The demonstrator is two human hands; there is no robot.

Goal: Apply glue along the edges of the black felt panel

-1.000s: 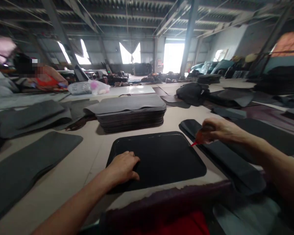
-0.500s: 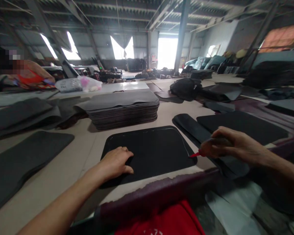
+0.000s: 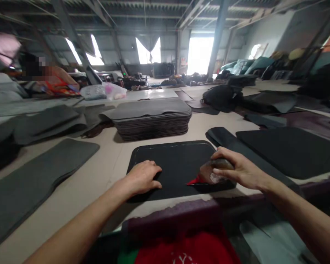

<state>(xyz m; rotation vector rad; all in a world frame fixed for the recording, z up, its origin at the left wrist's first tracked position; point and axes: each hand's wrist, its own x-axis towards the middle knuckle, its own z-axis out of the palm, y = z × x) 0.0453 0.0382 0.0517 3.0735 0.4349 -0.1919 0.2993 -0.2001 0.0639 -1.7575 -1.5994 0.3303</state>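
A black mat piece with rounded corners point(image 3: 178, 157) lies flat on the table in front of me. My left hand point(image 3: 143, 178) rests on its near left part, fingers curled down against it. My right hand point(image 3: 236, 168) is wrapped round a brownish squeeze bottle with a red nozzle point(image 3: 209, 175). The nozzle tip touches the mat's near right edge.
A tall stack of grey mat pieces point(image 3: 154, 119) stands behind the black one. Grey mats point(image 3: 38, 176) lie to the left, black mats point(image 3: 288, 150) to the right. A person in orange point(image 3: 55, 82) works at the far left. The table's dark edge point(image 3: 209, 209) runs close to me.
My right hand has brought the bottle leftward from the mat's right corner onto its near edge. The left hand has stayed on the mat.
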